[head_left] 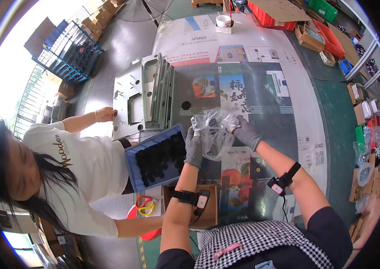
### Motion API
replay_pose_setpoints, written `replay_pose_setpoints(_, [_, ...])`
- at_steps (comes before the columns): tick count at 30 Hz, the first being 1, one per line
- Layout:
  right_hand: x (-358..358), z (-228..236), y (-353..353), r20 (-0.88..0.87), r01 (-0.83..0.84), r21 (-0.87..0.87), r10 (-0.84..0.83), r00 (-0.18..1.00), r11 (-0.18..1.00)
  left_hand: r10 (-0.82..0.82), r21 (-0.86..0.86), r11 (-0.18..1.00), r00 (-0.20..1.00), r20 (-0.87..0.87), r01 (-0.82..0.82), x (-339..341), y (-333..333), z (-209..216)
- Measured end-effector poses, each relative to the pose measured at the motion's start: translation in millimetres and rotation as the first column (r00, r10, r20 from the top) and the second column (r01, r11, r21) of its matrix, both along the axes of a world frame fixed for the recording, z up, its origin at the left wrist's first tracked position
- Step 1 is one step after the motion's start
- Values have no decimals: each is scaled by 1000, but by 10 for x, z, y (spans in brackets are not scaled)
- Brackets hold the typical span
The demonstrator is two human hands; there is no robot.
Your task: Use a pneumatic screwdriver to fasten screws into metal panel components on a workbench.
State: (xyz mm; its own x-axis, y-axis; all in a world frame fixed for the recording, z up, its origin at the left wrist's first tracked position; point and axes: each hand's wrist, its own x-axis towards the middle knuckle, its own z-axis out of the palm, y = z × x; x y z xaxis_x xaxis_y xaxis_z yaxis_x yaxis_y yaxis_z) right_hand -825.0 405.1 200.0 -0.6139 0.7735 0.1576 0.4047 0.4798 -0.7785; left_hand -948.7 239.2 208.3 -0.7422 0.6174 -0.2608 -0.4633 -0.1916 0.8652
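Observation:
My left hand [193, 150] and my right hand [247, 133], both in grey gloves, grip a crumpled clear plastic bag [214, 145] from its two sides, above the table. Something dark shows through the upper part of the bag, but I cannot make out what it is. To the left of my left hand stands a blue plastic crate [131, 167] with many small black round parts [158, 159] in it. A single black round piece [186, 105] lies on the table beyond the bag.
Left of the table, a co-worker's hand [106, 114] touches a stack of metal panels [147, 96]. Yellow-handled scissors [146, 207] and a cardboard box [210, 204] are near my left forearm. A white tape roll [223, 21] stands at the far end; parts bins [311, 38] are far right.

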Motion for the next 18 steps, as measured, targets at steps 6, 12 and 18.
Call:
replay_pose_setpoints(6, [-151, 278, 2, -292, -216, -202, 151, 944, 955, 97, 62, 994, 986, -138, -89, 9, 13, 169])
replay_pose_setpoints(12, [-108, 309, -1, -148, -109, -85, 95, 984, 990, 30, 6, 1000, 871, -490, -31, -55, 108, 191])
replay_pose_setpoints(18, [-107, 479, -9, -288, -136, -10, 127, 949, 991, 156, 18, 978, 666, -729, -210, -90, 114, 242])
